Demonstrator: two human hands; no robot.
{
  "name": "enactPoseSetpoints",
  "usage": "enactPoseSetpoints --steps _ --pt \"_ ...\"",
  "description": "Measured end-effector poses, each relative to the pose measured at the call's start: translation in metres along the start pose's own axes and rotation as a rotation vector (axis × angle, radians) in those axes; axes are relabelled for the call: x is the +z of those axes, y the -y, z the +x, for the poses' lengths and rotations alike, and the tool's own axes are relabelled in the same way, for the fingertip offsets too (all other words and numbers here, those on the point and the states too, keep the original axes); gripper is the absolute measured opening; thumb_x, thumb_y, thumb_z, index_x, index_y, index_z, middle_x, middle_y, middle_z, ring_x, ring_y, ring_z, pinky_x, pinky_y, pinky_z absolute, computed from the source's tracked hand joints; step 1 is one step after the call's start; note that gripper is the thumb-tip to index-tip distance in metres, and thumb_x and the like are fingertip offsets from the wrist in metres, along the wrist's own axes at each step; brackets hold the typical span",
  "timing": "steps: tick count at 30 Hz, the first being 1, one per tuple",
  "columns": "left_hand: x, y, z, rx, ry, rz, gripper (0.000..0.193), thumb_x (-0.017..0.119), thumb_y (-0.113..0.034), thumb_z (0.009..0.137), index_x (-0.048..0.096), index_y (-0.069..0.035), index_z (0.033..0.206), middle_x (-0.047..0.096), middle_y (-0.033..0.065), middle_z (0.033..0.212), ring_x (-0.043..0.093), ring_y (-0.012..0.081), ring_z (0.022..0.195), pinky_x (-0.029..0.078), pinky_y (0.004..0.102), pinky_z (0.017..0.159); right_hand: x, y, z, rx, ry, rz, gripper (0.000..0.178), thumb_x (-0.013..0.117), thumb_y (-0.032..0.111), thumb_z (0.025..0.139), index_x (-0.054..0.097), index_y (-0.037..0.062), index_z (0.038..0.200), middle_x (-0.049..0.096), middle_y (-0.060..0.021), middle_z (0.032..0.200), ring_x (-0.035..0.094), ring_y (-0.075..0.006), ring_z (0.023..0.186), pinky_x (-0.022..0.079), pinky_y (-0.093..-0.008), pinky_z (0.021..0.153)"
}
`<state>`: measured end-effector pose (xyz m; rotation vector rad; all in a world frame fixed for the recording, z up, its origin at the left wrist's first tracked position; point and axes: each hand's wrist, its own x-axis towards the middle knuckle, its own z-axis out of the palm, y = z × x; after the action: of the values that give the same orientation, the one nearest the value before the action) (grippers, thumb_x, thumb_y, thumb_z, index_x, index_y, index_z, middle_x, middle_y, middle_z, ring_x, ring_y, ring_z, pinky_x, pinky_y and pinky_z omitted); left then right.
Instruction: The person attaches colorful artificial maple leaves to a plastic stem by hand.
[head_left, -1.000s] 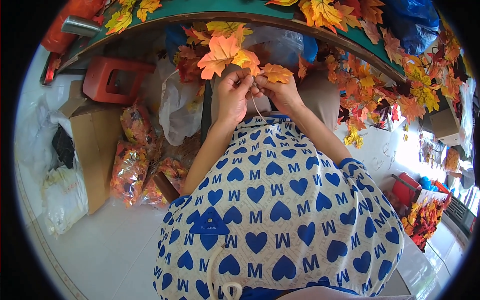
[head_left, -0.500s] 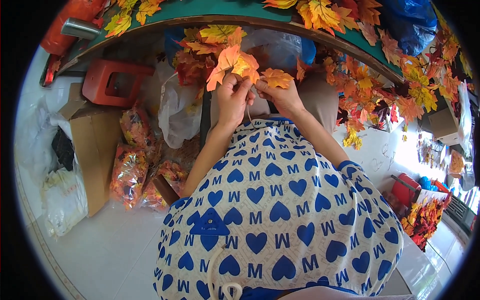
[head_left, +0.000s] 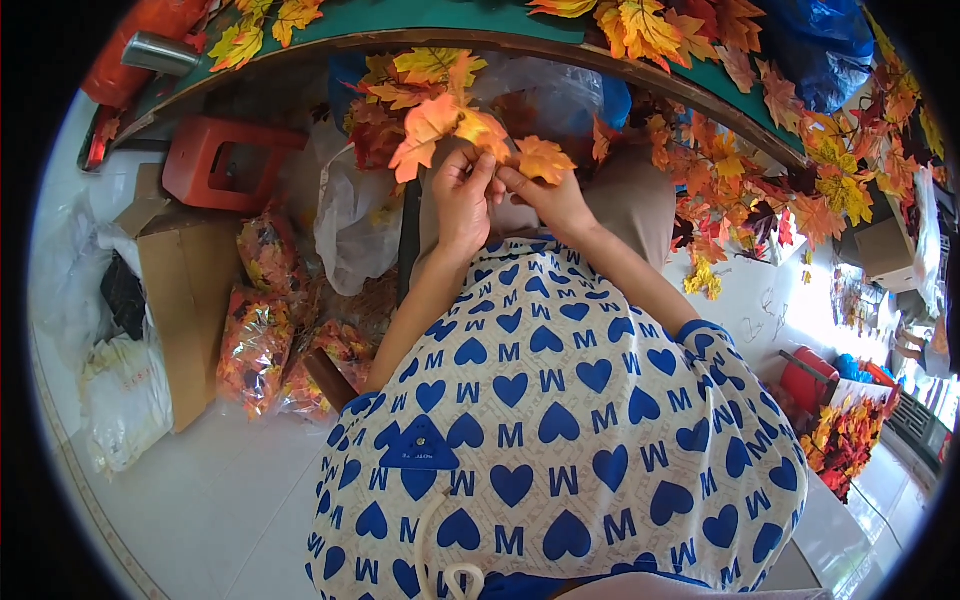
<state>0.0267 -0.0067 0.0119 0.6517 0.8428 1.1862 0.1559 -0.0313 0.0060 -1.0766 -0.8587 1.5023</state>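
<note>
Close together above my lap, both hands pinch at a spray of artificial maple leaves. My left hand [head_left: 463,203] is closed on its thin stem, just below the orange leaves [head_left: 424,132] that lean to the left. Thumb and fingers of my right hand [head_left: 552,203] press together beside it, also at the stem. A single orange leaf [head_left: 543,159] sticks out just above the right fingers. The exact spot where the fingertips meet is partly hidden. Behind the spray, more red and yellow leaves [head_left: 385,120] hang below the table edge.
A green-topped table [head_left: 450,20] curves across the front, with leaf garlands [head_left: 730,180] hanging off its right side. To the left are a red plastic stool [head_left: 185,165], a cardboard box [head_left: 190,310] and clear bags of leaves [head_left: 255,345]. A patterned apron [head_left: 560,425] covers my lap.
The orange leaves have tipped left and slightly down, and the single leaf by my right hand has shifted a little left. Both hands have lowered slightly, still pinching.
</note>
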Motion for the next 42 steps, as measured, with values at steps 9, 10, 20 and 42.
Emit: enactPoseSetpoints --steps 9,10,20,42 --pt "-0.003 0.009 0.016 0.055 -0.059 -0.050 0.018 0.060 -0.015 0.089 0.055 -0.004 0.103 0.058 0.0003 0.090 0.056 0.0093 0.081 0.047 0.0224 0.072 -0.002 -0.012 -0.016 -0.398 -0.148 -0.560 0.013 0.060 0.013 0.083 0.065 0.0020 0.081 0.059 -0.0143 0.068 0.059 -0.0217 0.057 0.046 -0.0322 0.054" --pt "-0.005 0.006 0.013 0.018 -0.054 -0.020 0.020 0.060 -0.016 0.089 0.055 -0.005 0.104 0.057 0.0001 0.089 0.055 0.0094 0.081 0.048 0.0241 0.074 -0.003 0.001 -0.016 -0.518 -0.163 -0.804 0.010 0.059 0.013 0.081 0.065 0.0053 0.080 0.059 -0.0131 0.070 0.058 -0.0276 0.061 0.047 -0.0352 0.056" --pt "-0.030 0.039 0.006 -0.324 -0.033 -0.223 0.006 0.056 -0.010 0.090 0.055 -0.007 0.096 0.058 0.0012 0.087 0.057 0.0101 0.080 0.047 0.0253 0.074 -0.033 0.033 -0.020 -0.907 0.020 -1.470 0.018 0.057 0.014 0.070 0.060 0.0072 0.086 0.059 -0.0056 0.082 0.059 -0.0212 0.076 0.050 -0.0312 0.064" --pt "-0.046 0.025 0.014 -0.654 0.162 -0.427 0.011 0.050 -0.010 0.093 0.052 -0.005 0.103 0.052 0.0057 0.086 0.042 0.0062 0.060 0.034 0.0150 0.047 -0.166 0.198 0.015 -0.604 -0.841 -2.085 0.036 0.056 0.006 0.076 0.057 0.0094 0.112 0.055 -0.0091 0.105 0.056 -0.0267 0.095 0.050 -0.0347 0.076"
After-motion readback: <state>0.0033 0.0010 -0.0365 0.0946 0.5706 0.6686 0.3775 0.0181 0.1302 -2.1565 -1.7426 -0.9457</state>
